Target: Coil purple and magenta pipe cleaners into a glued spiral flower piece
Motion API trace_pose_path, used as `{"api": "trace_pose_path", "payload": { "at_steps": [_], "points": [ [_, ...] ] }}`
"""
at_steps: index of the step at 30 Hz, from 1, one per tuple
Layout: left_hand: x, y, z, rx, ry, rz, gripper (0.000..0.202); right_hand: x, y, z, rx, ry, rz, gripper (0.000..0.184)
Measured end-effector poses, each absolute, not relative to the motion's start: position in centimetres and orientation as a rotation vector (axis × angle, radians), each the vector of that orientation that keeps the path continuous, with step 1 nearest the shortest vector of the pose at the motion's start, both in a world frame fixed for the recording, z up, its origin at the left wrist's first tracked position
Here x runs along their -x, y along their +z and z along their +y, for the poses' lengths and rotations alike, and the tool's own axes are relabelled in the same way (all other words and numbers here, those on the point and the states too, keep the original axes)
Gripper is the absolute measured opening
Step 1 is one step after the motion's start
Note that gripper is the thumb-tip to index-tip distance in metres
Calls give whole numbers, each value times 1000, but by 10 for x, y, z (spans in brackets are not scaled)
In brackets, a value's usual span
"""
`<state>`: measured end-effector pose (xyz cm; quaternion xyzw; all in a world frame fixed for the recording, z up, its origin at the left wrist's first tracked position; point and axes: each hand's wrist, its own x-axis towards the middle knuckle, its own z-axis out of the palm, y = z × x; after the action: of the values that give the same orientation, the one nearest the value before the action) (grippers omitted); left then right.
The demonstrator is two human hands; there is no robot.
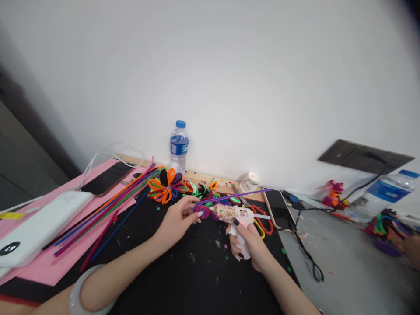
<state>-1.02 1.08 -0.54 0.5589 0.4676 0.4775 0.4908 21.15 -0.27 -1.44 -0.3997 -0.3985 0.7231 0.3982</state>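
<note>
above the black mat [164,275], the left hand [180,216] pinches a purple coil [201,212] while the right hand [250,239] grips a pale glue gun [244,214] by its handle, its tip near the coil. gluing seems in hand, and the next move likely calls for steady aim.

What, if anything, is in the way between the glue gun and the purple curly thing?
Nothing I can see. The right hand holds the glue gun, its nozzle right by the purple coil in the left hand; I can't tell if they touch. A purple stem runs past the gun, not between.
</note>
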Motion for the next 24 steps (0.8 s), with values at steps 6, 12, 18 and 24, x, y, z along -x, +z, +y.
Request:
{"api": "trace_pose_path", "payload": {
  "at_steps": [6, 12, 18, 24],
  "points": [
    [11, -8, 13, -1327, 1179, 1123, 25, -211, -15, -1, 1019, 1837, -994, 43],
    [12, -8, 14, -1315, 1187, 1119, 26, -211, -15, -1, 1014, 1831, -981, 41],
    [12, -7, 13, -1291, 1196, 1112, 27, -211, -17, 0, 1007, 1835, -999, 40],
    [13, -4, 14, -1259, 1197, 1118, 28, -212, -18, 1, 1028, 1834, -994, 39]
  ]
}}
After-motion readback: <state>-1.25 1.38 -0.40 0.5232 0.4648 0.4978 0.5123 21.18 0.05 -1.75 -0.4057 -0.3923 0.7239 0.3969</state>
